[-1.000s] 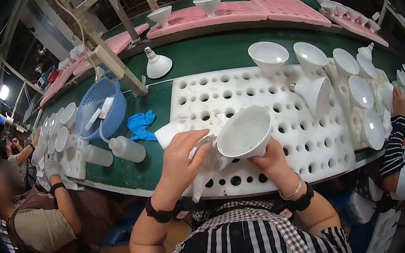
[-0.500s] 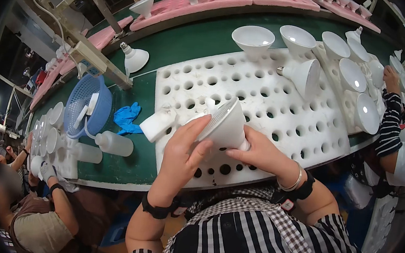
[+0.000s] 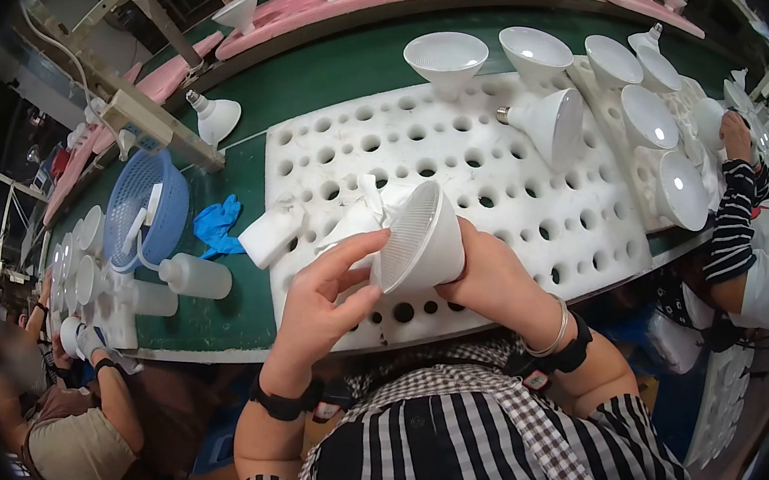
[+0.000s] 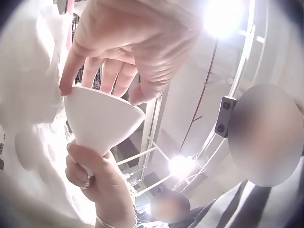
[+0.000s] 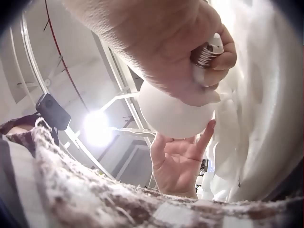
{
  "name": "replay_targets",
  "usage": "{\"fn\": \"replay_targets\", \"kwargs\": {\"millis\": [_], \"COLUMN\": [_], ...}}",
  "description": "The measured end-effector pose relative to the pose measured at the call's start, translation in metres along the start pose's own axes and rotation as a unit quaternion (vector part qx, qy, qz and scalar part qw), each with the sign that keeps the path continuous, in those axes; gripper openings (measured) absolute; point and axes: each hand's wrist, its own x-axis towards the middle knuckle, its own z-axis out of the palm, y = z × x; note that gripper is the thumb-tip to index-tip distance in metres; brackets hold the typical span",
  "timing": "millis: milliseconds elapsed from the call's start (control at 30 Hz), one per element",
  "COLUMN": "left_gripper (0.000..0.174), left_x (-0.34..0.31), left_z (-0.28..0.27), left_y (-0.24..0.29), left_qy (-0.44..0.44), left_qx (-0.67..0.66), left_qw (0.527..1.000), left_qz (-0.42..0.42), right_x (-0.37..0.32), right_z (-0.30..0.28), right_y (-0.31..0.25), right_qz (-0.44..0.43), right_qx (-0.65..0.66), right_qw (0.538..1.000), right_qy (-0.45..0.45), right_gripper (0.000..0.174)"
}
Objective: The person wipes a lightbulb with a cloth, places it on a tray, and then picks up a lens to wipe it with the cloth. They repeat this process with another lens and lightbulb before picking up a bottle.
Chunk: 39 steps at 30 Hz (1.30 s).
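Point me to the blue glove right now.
In the head view, the blue glove lies on the green table toward the person's left, between the blue basket and the white block.

So the carrier's a long green workbench [image 3: 250, 179] with a white foam tray full of round holes [image 3: 394, 152] lying on it, plus a blue perforated plastic basket [image 3: 122, 203], a crumpled blue glove [image 3: 217, 225] and two white plastic bottles [image 3: 198, 276].

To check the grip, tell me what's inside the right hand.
The threaded metal base of the white lamp shows in the right hand; its fingers cover the rest.
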Motion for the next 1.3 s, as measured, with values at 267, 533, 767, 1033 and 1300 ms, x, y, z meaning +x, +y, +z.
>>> {"fn": "replay_targets", "kwargs": {"millis": [267, 533, 767, 1033, 1300], "left_gripper": [0.050, 0.051, 0.062, 0.060, 0.053], "left_x": [0.002, 0.028, -0.004, 0.002, 0.025], "left_z": [0.006, 0.006, 0.007, 0.004, 0.017], "left_y": [0.002, 0.016, 0.033, 0.000, 0.012], "left_qy": [0.011, -0.014, -0.107, -0.062, -0.024], "left_qx": [0.081, 0.047, 0.111, -0.003, 0.022], "left_qw": [0.995, 0.994, 0.988, 0.995, 0.992], "left_qz": [-0.050, -0.095, 0.016, -0.078, -0.122], "right_x": [0.001, -0.013, -0.015, -0.009, -0.007], "right_z": [0.005, 0.018, -0.018, 0.002, 0.006], "right_y": [0.012, 0.009, 0.003, 0.011, 0.012], "right_qz": [-0.035, -0.077, 0.095, -0.001, 0.033], "right_qx": [-0.147, -0.181, 0.267, 0.013, 0.001], "right_qw": [0.988, 0.980, 0.907, 0.996, 0.998], "right_qy": [0.009, 0.040, -0.310, -0.090, -0.062], "right_gripper": [0.063, 0.070, 0.093, 0.101, 0.098]}}
